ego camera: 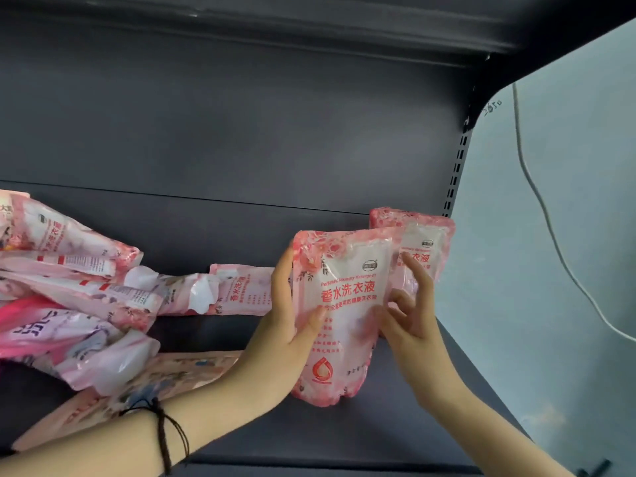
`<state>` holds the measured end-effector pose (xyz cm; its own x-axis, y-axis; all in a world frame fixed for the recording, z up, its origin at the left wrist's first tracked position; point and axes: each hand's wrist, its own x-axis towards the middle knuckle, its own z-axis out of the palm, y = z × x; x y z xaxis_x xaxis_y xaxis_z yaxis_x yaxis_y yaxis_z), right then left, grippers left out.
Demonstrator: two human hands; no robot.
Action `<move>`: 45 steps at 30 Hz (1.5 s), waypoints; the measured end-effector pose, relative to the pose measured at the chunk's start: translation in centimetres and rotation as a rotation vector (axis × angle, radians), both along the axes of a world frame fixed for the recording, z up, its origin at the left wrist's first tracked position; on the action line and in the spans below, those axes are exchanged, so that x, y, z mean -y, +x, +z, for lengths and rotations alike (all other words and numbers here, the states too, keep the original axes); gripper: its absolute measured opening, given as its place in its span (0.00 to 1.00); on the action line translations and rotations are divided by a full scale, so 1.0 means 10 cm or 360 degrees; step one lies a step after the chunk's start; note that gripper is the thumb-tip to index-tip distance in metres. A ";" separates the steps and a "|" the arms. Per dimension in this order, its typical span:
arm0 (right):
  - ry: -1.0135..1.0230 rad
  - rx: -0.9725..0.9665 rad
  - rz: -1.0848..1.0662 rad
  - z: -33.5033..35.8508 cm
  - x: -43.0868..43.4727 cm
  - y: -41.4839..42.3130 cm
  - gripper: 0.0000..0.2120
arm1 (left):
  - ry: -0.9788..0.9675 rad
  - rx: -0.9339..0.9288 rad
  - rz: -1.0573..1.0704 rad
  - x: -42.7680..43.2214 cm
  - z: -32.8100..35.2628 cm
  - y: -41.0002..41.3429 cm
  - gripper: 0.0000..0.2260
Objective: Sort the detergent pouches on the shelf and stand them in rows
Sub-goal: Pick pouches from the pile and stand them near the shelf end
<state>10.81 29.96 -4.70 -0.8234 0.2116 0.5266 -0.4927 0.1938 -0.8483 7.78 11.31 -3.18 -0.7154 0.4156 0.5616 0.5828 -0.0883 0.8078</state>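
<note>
Shelf (395, 435): dark metal deck with a back panel; bare along the front edge and in the right front corner.
Unsorted heap (79, 297): pink pouches lay flat and overlapping at the left end of the shelf, with one more flat near the middle.
Front pouch (347, 304): stood upright near the right end of the shelf, base on the deck, printed face to the front, held between both hands.
Front pouch, handling: judged soft-walled and liquid-filled, so moderately heavy, inclined to sag and bulge at the base, with glossy film likely to slip. Not fragile, though a hard squeeze would distort it.
Front pouch, hold points: judged best taken by both side seams at mid-height, then steadied until the base spread flat.
Rear pouch (423, 242): stood upright just behind and to the right of the front pouch, towards the right rear corner.
Left hand (285, 332): gripped the left seam, thumb pressed on the front face, fingers running up the edge.
Right hand (409, 318): pinched the right seam, thumb on the front face, fingers loosely bent beside it; contact behind the pouch could not be seen.
</note>
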 end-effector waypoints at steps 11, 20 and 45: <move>0.0188 -0.0133 -0.0345 0.09 -0.68 -0.07 0.34 | 0.0001 -0.0007 0.0098 -0.97 0.03 -0.31 0.36; 0.0174 -0.0144 -0.0377 0.08 -0.99 -0.05 0.34 | -0.0083 -0.0177 0.0100 -1.25 -0.14 -0.39 0.41; 0.2810 0.0513 -0.0249 1.12 0.01 -0.21 0.15 | -0.2168 -0.1504 0.0916 0.78 0.55 -1.14 0.20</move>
<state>8.67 29.91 6.51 -0.9578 -0.2855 0.0330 -0.2578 0.9041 0.3407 -3.67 3.55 2.29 -0.5903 0.7356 0.3324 0.5652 0.6706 -0.4805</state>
